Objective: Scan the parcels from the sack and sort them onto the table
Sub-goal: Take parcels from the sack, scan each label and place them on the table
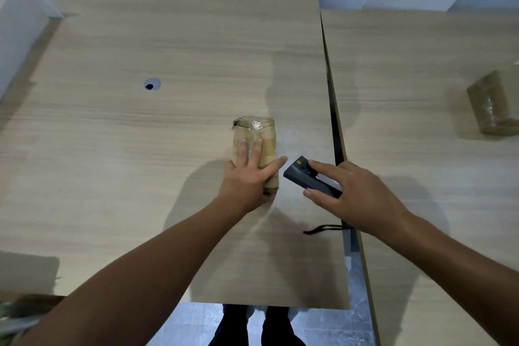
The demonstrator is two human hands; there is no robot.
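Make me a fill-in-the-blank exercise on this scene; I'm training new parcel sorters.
1. The left hand lies flat on a ____.
2. The right hand holds a dark ____.
3. A second parcel lies on the ____-hand table.
Missing words: parcel; scanner; right.

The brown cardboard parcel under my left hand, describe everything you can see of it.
The brown cardboard parcel is oblong, wrapped in shiny clear tape, its far-left corner torn. It lies flat on the light wood-grain table, long side pointing away. The left hand rests on its near half, fingers straight, thumb along its right side. The dark handheld scanner gripped by the right hand is beside it, apart.
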